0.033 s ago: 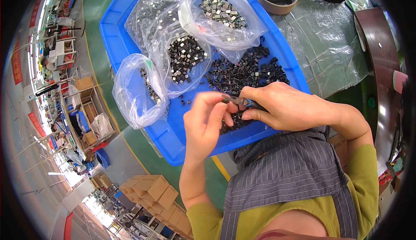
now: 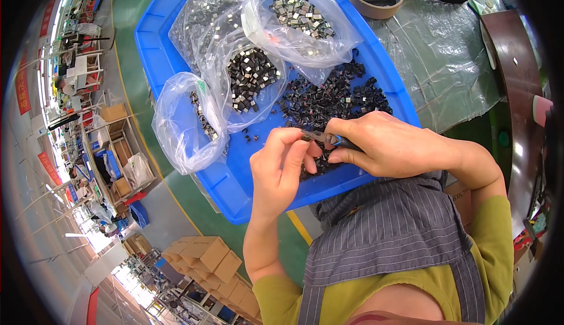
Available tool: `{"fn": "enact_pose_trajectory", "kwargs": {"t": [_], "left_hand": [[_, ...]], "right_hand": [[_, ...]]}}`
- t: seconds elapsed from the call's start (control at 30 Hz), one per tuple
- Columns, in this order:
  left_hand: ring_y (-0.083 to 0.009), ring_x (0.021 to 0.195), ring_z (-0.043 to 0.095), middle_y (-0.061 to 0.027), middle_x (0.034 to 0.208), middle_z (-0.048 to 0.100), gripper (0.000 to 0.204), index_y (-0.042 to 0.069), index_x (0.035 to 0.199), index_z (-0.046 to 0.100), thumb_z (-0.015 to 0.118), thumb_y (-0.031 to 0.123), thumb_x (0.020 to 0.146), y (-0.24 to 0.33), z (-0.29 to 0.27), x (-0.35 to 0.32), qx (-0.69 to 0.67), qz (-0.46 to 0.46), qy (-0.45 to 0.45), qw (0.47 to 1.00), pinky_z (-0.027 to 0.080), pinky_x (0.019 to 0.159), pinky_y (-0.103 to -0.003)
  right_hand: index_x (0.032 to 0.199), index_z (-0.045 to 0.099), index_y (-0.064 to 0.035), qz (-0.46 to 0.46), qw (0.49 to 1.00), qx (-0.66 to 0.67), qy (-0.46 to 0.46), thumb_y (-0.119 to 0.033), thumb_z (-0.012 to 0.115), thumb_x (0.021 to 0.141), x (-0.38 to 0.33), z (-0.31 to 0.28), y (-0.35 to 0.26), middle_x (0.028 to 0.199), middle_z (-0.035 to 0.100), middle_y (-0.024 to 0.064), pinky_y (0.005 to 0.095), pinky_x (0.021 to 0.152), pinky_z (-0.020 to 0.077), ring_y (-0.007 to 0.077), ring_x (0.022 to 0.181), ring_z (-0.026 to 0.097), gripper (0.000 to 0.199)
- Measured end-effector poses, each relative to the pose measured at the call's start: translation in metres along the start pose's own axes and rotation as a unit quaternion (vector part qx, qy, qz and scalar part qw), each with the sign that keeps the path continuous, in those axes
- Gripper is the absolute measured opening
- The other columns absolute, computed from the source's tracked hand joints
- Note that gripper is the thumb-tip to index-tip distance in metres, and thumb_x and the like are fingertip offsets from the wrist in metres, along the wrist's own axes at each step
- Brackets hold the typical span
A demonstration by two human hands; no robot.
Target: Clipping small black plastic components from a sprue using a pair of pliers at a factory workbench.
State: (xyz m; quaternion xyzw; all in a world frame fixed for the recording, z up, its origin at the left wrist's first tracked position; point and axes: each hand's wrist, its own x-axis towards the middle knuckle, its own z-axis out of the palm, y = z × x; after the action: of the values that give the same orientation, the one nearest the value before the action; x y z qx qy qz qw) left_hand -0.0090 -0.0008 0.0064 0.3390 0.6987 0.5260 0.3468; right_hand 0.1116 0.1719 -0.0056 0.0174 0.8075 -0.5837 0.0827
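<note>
Both grips clamped: right hand (image 2: 388, 147) around metal-nosed pliers (image 2: 349, 143), left hand (image 2: 274, 169) on small dark piece (image 2: 306, 137).

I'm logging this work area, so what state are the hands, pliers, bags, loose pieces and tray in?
Right hand: closed around the pliers
Pliers: held, jaw opening unclear
Left hand: curled at the pliers' tip
Upper right bag: open, partly filled
Middle bag: open, partly filled
Lower left bag: open, partly filled
Loose black pieces: heaped
Blue tray: partly filled
</note>
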Motion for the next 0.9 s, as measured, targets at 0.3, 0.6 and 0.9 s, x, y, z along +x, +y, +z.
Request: {"fn": "enact_pose_trajectory", "kwargs": {"t": [0.3, 0.6, 0.9], "left_hand": [[-0.0174, 0.055, 0.059, -0.0136, 0.076, 0.064, 0.015, -0.002, 0.096, 0.058, 0.065, -0.001, 0.083, -0.008, -0.002, 0.006, 0.415, 0.358, 0.089, 0.832, 0.045, 0.049, -0.027], [-0.0087, 0.052, 0.053, -0.0096, 0.077, 0.061, 0.036, -0.001, 0.125, 0.044, 0.039, 0.026, 0.101, 0.004, 0.000, -0.001, -0.181, -0.044, -0.076, 0.980, 0.035, 0.046, -0.019], [-0.0064, 0.053, 0.049, -0.0078, 0.074, 0.060, 0.021, -0.002, 0.117, 0.051, 0.048, 0.002, 0.096, -0.002, 0.007, -0.005, -0.033, 0.137, -0.039, 0.989, 0.038, 0.045, -0.019]], "right_hand": [[0.097, 0.049, 0.0034, 0.006, 0.999, 0.032, -0.007, -0.022, 0.057, 0.091, 0.000, -0.001, -0.001, 0.067, 0.059, 0.0261, 0.0500, 0.061, 0.0438, 0.0450, 0.072, 0.058, 0.028], [0.093, 0.050, 0.0031, -0.049, 0.998, -0.009, 0.027, -0.020, 0.057, 0.090, 0.001, 0.004, 0.003, 0.071, 0.060, 0.0249, 0.0502, 0.062, 0.0442, 0.0445, 0.074, 0.059, 0.024], [0.096, 0.052, 0.0023, 0.008, 0.998, 0.053, -0.040, -0.020, 0.058, 0.090, 0.002, -0.005, -0.004, 0.070, 0.059, 0.0251, 0.0499, 0.063, 0.0445, 0.0444, 0.074, 0.058, 0.024]]}}
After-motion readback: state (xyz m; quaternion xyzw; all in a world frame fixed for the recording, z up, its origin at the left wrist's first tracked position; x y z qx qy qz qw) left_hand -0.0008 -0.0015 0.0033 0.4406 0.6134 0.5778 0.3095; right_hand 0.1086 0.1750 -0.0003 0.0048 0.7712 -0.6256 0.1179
